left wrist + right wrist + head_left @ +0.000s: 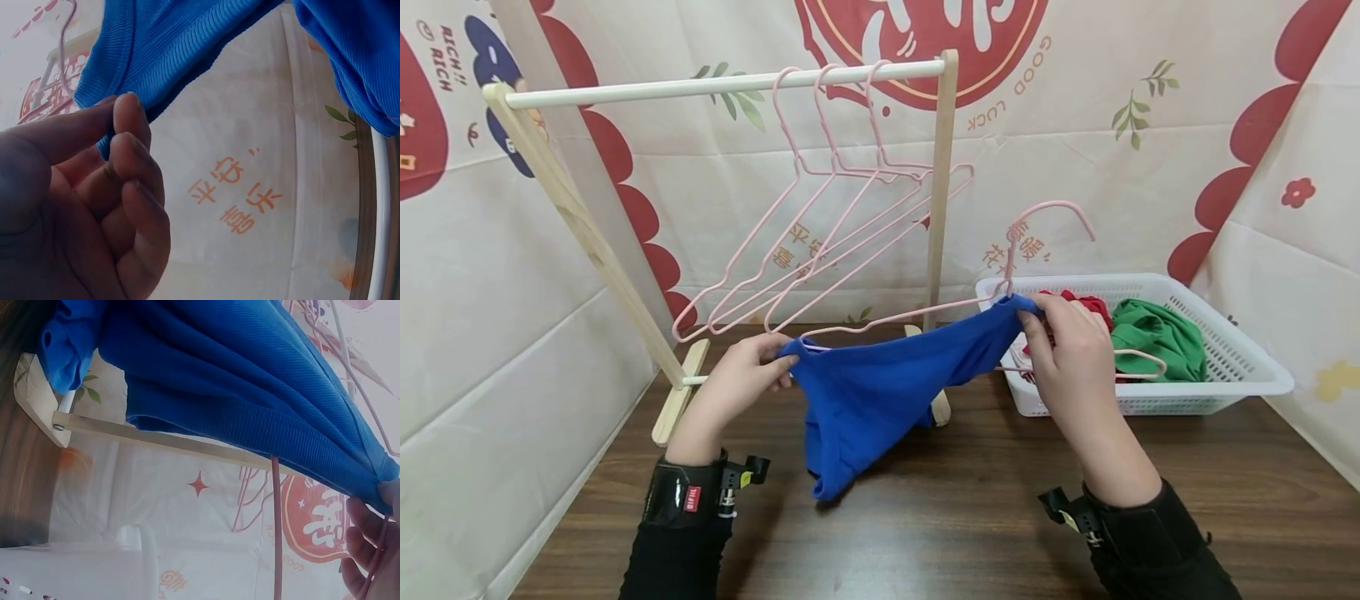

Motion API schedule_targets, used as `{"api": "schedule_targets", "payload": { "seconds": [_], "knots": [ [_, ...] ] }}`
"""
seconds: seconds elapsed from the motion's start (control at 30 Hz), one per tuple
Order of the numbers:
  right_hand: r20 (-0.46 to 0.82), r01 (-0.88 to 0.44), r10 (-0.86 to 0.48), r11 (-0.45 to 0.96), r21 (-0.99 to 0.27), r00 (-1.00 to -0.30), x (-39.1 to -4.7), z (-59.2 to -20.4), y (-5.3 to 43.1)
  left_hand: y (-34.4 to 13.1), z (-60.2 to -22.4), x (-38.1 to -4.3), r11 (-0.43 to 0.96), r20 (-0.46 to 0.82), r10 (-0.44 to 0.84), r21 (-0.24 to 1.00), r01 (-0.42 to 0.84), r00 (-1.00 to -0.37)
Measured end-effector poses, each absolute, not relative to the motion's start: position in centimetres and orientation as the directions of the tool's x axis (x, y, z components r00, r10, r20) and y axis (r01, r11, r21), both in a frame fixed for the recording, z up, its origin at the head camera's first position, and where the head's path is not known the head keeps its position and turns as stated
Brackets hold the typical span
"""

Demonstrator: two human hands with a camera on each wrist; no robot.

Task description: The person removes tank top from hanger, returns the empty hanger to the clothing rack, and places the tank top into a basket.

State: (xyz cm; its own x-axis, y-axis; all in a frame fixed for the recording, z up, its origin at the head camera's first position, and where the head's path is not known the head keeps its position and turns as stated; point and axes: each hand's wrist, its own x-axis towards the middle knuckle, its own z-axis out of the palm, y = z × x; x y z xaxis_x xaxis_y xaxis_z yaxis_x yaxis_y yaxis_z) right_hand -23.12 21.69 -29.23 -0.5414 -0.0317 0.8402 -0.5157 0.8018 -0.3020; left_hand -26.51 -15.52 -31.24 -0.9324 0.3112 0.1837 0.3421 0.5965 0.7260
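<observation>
A blue ribbed garment (880, 383) is stretched between the two hands above the table, its lower part hanging down in folds. My left hand (741, 371) pinches its left corner between thumb and fingertips; the left wrist view shows this grip on the ribbed edge. Its right corner is pinched by my right hand (1071, 354), just below the hook of a pink hanger (1011, 250). One hanger arm runs along the garment's upper edge to the left corner, and the other end sticks out right of the right hand. Cloth hides part of the hanger's lower bar.
Behind the garment stands a wooden rack with a white rail (700, 87), where several pink hangers (827, 167) hang. At the right, a white basket (1247, 387) holds green cloth (1157, 337) and red cloth (1086, 307). Printed fabric surrounds the brown table (985, 517).
</observation>
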Motion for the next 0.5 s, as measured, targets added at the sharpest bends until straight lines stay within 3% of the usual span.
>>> {"api": "schedule_targets", "payload": {
  "seconds": [0.23,0.5],
  "knots": [
    [0.818,-0.519,-0.049,0.794,-0.316,-0.572,-22.97,-29.40,21.39,-15.64,-31.58,-26.60,0.622,0.159,0.298,0.716,0.318,-0.941],
    [0.808,-0.515,-0.073,0.803,-0.300,-0.584,-23.00,-29.54,21.02,-14.86,-31.56,-26.17,0.601,0.163,0.402,0.696,0.394,-0.901]
  ]
}}
